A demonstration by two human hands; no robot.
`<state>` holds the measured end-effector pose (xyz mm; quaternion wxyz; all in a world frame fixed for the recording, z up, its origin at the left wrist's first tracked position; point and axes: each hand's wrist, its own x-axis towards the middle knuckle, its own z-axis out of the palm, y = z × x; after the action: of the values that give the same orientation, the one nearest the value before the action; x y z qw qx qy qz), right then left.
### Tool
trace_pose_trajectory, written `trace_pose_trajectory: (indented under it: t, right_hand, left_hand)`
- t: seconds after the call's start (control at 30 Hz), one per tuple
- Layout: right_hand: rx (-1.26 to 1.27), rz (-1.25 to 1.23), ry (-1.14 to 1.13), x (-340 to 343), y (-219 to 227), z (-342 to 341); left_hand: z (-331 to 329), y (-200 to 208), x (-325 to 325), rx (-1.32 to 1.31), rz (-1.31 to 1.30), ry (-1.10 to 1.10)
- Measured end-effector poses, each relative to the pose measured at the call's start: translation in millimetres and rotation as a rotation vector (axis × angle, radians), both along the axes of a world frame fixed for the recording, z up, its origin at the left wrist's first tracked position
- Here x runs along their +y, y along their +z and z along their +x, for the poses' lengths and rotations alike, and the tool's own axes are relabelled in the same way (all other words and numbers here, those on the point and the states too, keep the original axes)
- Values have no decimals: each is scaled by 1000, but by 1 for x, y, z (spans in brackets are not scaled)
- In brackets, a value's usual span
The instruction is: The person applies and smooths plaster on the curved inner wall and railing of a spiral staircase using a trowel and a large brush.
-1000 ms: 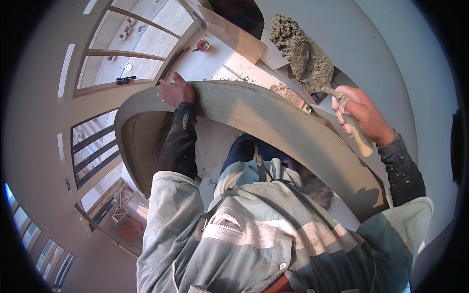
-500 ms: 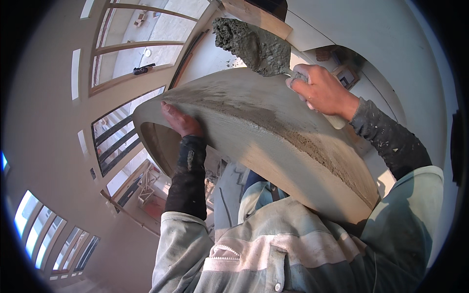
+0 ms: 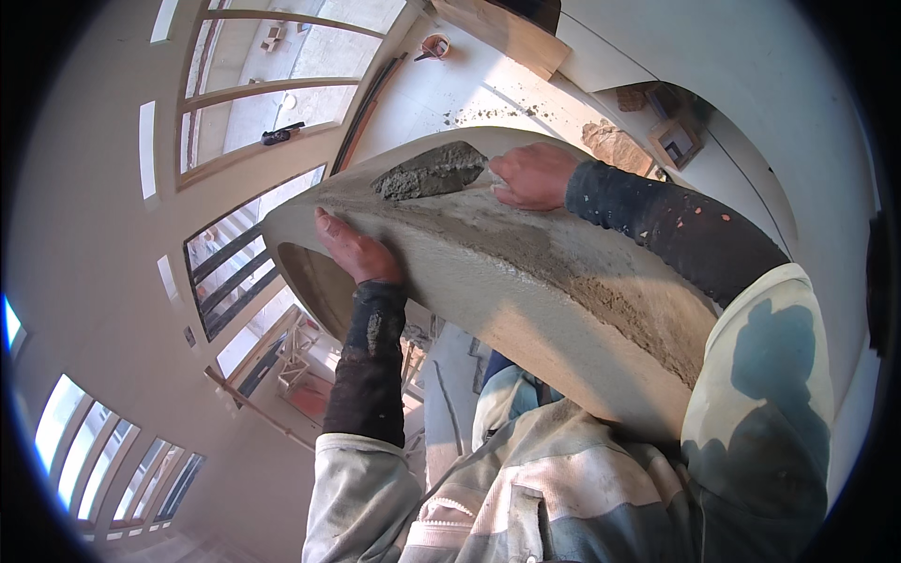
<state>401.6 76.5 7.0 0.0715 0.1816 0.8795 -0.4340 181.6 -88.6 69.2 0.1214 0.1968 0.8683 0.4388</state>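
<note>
My right hand [image 3: 535,176] is closed on a trowel, its handle mostly hidden in my fist. Grey wet mortar [image 3: 430,171] covers the trowel's blade, which is low against the upper surface of a curved, plastered ledge [image 3: 526,300]. Darker, rough mortar runs along the ledge's long edge. On the ledge's near face, toward its rounded left end, my left hand [image 3: 357,249] lies with its fingers stretched out and holds nothing.
Far below, on a pale floor, stand an orange bucket [image 3: 435,45] and a brown heap [image 3: 615,145], with dark crumbs scattered nearby. Window frames [image 3: 272,89] line the left wall. A wooden rack [image 3: 298,347] stands below left. White wall curves along the right.
My right hand has brought the loaded trowel down and toward me, from above the ledge's far side onto its upper surface. My left hand stays on the near face.
</note>
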Motion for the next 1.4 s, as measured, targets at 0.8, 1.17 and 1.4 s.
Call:
trace_pose_trajectory:
  t: [0.8, 1.17, 1.4]
  right_hand:
    - [-130, -54, -118, 13, 105, 59]
    - [-196, -57, -188, 48, -2, 14]
    - [-71, -148, 2, 15, -36, -44]
  left_hand:
    - [-5, 0, -6, 64, -88, -64]
    - [-1, 7, 5, 38, -99, -78]
    - [-7, 0, -9, 180, -222, -143]
